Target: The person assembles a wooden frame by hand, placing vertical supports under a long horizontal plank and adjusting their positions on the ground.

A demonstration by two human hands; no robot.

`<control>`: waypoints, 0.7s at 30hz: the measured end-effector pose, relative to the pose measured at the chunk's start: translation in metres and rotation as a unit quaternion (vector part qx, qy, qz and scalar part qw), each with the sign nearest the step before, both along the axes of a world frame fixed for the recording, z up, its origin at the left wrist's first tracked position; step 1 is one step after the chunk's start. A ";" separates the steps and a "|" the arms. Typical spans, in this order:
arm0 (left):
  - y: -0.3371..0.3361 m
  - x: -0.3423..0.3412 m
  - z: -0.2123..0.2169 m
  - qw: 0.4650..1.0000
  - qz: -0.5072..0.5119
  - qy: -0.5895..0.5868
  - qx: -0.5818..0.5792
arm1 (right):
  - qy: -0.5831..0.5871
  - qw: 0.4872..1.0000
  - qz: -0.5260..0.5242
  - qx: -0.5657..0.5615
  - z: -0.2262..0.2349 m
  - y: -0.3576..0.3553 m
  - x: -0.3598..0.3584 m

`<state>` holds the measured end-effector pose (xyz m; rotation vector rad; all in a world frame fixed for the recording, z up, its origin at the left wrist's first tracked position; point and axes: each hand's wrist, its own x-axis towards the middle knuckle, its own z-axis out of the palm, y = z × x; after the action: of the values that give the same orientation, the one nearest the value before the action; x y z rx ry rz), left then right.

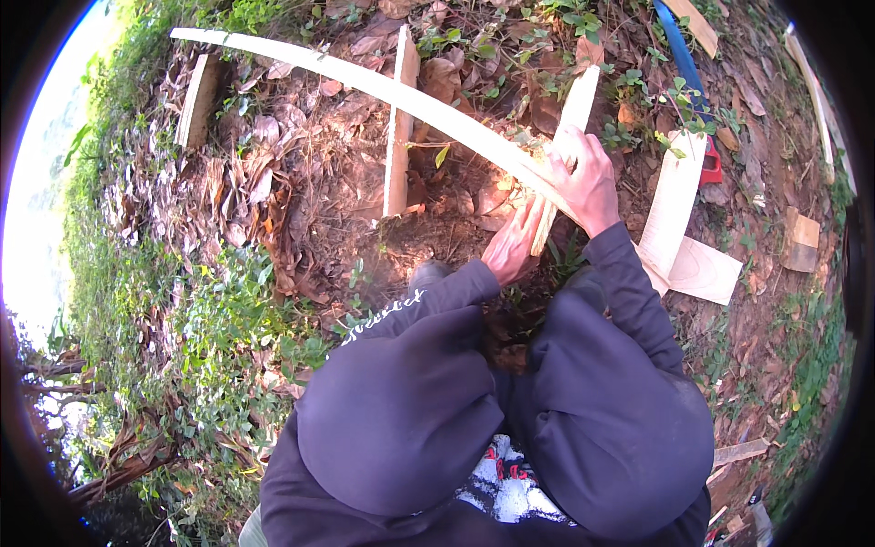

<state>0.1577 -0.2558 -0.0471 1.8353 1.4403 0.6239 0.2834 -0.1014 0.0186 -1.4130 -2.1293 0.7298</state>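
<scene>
A long pale wooden plank runs from the far left to my hands. There it crosses a shorter wooden piece standing out toward the far side. My right hand is closed over the crossing, its thumb on the long plank and its fingers curled round the shorter piece. Just left of it, my left hand presses its fingers against the near end of the shorter piece; their tips are partly hidden. Beneath the long plank's middle, another narrow board lies crosswise on the ground.
A wooden block stands at the far left. On the right lie two overlapping boards, a long blue tool with a red end and a small wood block. Dry leaves and green plants cover much of the soil. My bent knees frame the near side.
</scene>
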 end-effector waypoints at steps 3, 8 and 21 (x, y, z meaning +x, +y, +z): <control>0.000 -0.002 0.004 0.999 0.016 -0.037 -0.028 | 0.008 1.000 0.010 -0.009 0.002 0.001 0.003; -0.011 -0.002 -0.020 0.998 0.042 -0.048 0.013 | 0.037 0.997 0.053 -0.050 0.012 0.002 -0.004; -0.002 -0.003 -0.007 0.995 0.067 -0.063 0.027 | 0.039 0.998 0.038 -0.024 0.004 0.001 -0.001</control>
<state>0.1547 -0.2583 -0.0538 1.7176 1.4845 0.8377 0.2823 -0.1001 0.0223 -1.3114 -2.1285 0.8561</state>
